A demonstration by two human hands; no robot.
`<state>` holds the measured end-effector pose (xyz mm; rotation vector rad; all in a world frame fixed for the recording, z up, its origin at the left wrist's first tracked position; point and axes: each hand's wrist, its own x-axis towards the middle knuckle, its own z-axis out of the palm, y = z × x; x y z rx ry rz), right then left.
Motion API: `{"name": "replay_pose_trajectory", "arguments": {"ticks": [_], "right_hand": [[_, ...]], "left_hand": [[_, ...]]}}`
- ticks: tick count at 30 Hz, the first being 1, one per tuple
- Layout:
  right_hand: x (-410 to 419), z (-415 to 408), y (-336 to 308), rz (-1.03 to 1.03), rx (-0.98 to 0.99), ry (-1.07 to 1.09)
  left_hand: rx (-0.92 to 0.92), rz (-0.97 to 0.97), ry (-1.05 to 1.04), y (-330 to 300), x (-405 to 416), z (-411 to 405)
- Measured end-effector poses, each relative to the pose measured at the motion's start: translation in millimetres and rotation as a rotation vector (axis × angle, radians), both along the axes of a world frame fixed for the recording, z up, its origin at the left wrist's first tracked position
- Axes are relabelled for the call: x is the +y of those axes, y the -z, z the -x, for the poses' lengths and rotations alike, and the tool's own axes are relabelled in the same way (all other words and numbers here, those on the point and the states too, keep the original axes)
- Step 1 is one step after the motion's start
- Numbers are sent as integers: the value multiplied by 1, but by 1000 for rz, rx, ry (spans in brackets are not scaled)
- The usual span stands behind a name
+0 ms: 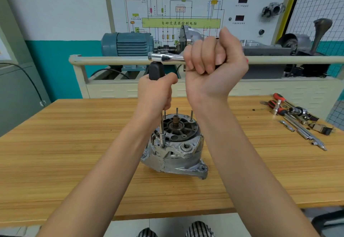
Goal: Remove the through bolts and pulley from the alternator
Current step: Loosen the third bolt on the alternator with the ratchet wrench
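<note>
A grey alternator (176, 151) stands on the wooden table (74, 153), shaft end up, with three through bolts (177, 111) sticking up at its far rim. A long driver shaft (162, 128) stands upright with its socket tip in a hole at the alternator's near-left rim. My left hand (156, 95) grips the driver's black handle (156, 71). A chrome ratchet (163, 57) sits across the top of that handle, and my right hand (214, 63) grips the ratchet's handle in a fist. No pulley is visible on the shaft.
Screwdrivers, sockets and extension bars (297, 119) lie scattered at the table's right end. Behind the table stands a cream rail (111, 60) and a training bench with a blue motor (128, 44) and a wiring board. My legs show below the near edge.
</note>
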<state>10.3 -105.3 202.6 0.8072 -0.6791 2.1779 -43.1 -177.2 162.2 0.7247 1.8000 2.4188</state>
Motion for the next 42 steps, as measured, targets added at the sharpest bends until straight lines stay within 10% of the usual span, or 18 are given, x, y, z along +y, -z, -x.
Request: {"name": "replay_pose_trajectory", "arguments": {"ticks": [5,14,24,34,42], "right_hand": [[-22,-6,4,-134,150,260],[21,9,-12,164,-162,-362],[-29,-6,2,-151,131,378],[25,9,-11,206,-166,-374],[-5,-7,0,-56,49,78]], "left_hand": [[20,-36,-134,3,4,-3],[66,64,453,-4,-21,6],[-3,-4,-112,-1,1,-3],[87,81,423,-2,-19,6],[41,9,-42,3,2,-1]]}}
